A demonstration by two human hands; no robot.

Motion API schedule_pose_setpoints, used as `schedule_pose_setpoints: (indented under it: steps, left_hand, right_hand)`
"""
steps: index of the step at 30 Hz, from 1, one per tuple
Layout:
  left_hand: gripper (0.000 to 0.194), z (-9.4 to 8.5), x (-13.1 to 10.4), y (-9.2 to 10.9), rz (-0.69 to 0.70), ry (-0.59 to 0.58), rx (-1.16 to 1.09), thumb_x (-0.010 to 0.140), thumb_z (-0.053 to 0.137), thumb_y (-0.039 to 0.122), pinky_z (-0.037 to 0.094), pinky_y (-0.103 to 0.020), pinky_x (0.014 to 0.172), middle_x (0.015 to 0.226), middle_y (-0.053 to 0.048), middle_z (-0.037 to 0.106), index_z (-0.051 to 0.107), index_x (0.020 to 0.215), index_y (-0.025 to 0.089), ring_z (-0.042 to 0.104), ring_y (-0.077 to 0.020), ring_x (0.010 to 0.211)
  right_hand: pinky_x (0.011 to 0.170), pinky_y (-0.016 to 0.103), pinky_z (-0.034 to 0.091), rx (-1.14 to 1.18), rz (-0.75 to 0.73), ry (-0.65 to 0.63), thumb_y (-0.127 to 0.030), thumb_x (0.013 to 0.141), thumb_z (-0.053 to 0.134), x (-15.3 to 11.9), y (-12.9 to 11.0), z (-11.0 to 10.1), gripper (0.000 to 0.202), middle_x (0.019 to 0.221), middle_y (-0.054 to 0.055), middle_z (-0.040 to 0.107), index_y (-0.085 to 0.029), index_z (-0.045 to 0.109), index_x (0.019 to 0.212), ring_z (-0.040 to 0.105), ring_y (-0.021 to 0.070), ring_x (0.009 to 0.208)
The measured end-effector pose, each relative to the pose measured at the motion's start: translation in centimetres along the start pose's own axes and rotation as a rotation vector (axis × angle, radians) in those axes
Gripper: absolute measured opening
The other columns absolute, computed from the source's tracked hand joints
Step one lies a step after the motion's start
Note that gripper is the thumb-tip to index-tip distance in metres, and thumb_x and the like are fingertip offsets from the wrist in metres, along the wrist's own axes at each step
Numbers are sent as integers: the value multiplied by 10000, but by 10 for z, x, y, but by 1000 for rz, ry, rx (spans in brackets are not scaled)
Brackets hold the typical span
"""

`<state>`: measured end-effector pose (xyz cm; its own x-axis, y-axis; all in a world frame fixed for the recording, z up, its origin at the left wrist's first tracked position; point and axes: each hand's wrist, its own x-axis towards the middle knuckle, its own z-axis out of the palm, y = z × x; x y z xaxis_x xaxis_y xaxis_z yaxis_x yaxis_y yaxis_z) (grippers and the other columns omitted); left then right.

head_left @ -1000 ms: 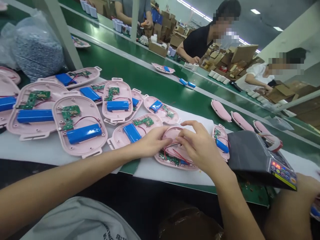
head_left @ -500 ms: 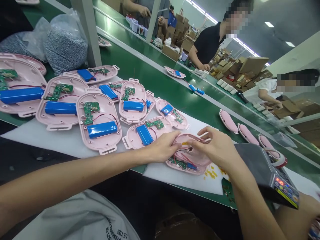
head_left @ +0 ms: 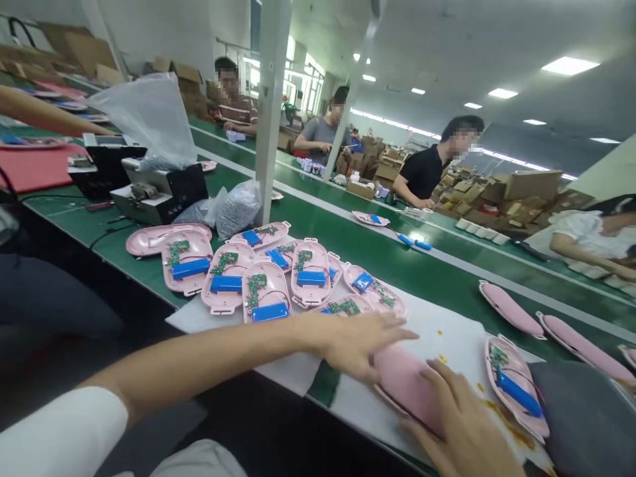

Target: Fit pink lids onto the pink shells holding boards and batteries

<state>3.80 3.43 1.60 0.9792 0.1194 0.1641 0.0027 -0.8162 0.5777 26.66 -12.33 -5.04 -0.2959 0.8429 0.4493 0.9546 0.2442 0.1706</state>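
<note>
A pink padded case [head_left: 410,381] lies at the front edge of the bench with its smooth outer face up. My right hand [head_left: 460,421] curls round its right end, thumb at the near edge and fingers over the top. Beyond its left end, my left hand [head_left: 360,341] has its fingers stretched out flat; its thumb side is close to the case, and I cannot tell if they touch. Past my left hand lie several pink half shells [head_left: 380,295] with blue battery packs and green circuit boards.
To the right, a pink shell with a blue battery [head_left: 519,391] leans by a dark grey machine [head_left: 586,417]. Closed pink cases [head_left: 511,308] lie on the green belt [head_left: 437,281]. A bag of small metal parts [head_left: 238,209] stands by a post. Co-workers sit across the belt.
My view has swung up and left. The shell between my hands, open with wiring showing before, now shows a smooth pink face. My left hand has loosened and its fingers have straightened.
</note>
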Motion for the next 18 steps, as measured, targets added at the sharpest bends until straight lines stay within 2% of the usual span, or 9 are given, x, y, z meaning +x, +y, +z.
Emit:
schedule_pose_setpoints:
  steps: [2, 4, 5, 7, 10, 12, 14, 16, 18]
  left_hand:
    - [588, -32, 10, -10, -47, 40, 89, 892, 517, 178, 301, -414, 1192, 1551, -164, 381, 415, 1469, 128, 349, -271, 1449]
    - [516, -58, 33, -36, -199, 54, 221, 919, 487, 204, 344, -381, 1155, 1464, -135, 495, 464, 1432, 155, 460, -243, 1359]
    - [505, -68, 49, -54, -286, 29, 286, 927, 498, 243, 360, -392, 1135, 1437, -150, 518, 475, 1421, 143, 483, -259, 1332]
    - [530, -79, 79, -91, -401, -61, 371, 878, 606, 352, 401, -438, 1075, 1375, -207, 556, 552, 1342, 102, 525, -331, 1272]
    - [469, -75, 113, -135, -391, -205, 377, 723, 766, 400, 481, -397, 904, 1167, -204, 664, 695, 1078, 101, 625, -354, 1071]
    - [421, -69, 123, -151, -346, -267, 372, 716, 769, 407, 480, -325, 804, 1098, -156, 685, 703, 1025, 130, 644, -298, 977]
    - [417, -67, 126, -157, -319, -257, 354, 743, 744, 435, 454, -284, 736, 1080, -119, 685, 686, 1045, 154, 634, -255, 935]
    - [401, -75, 125, -157, -342, -216, 324, 756, 727, 478, 417, -271, 666, 1009, -84, 683, 666, 1006, 170, 617, -230, 863]
    - [381, -90, 123, -155, -382, -174, 304, 759, 726, 487, 375, -264, 607, 895, -46, 660, 635, 959, 176, 585, -204, 761]
  right_hand:
    - [994, 484, 460, 81, 101, -220, -496, 732, 702, 7, -2, 10, 768, 1377, 176, 560, -163, 506, 1396, 566, 365, 1210]
    - [1038, 483, 441, 183, 181, -417, -462, 720, 700, 13, 3, 11, 853, 1401, 163, 537, -184, 423, 1478, 539, 348, 1251]
    - [1036, 462, 448, 227, 215, -462, -446, 731, 685, 14, 10, 9, 842, 1382, 152, 549, -196, 412, 1488, 550, 329, 1238]
    - [1003, 429, 472, 255, 297, -425, -450, 767, 643, 15, 31, 6, 807, 1346, 142, 568, -214, 393, 1497, 573, 306, 1201]
    - [918, 456, 493, 111, 528, -213, -563, 821, 586, 35, 81, 11, 782, 1282, 172, 593, -195, 389, 1482, 598, 337, 1133]
    - [901, 488, 473, -25, 699, -179, -599, 825, 595, 73, 122, 28, 802, 1221, 208, 609, -143, 403, 1455, 592, 378, 1112]
    - [930, 491, 439, -58, 783, -282, -522, 821, 655, 128, 161, 54, 778, 1198, 245, 607, -93, 423, 1426, 577, 402, 1129]
    - [927, 498, 431, -4, 848, -331, -467, 829, 676, 185, 192, 77, 708, 1200, 287, 596, -51, 471, 1364, 571, 417, 1139]
    - [923, 512, 433, 67, 882, -322, -445, 828, 693, 224, 206, 89, 666, 1187, 313, 598, -22, 508, 1308, 581, 418, 1126]
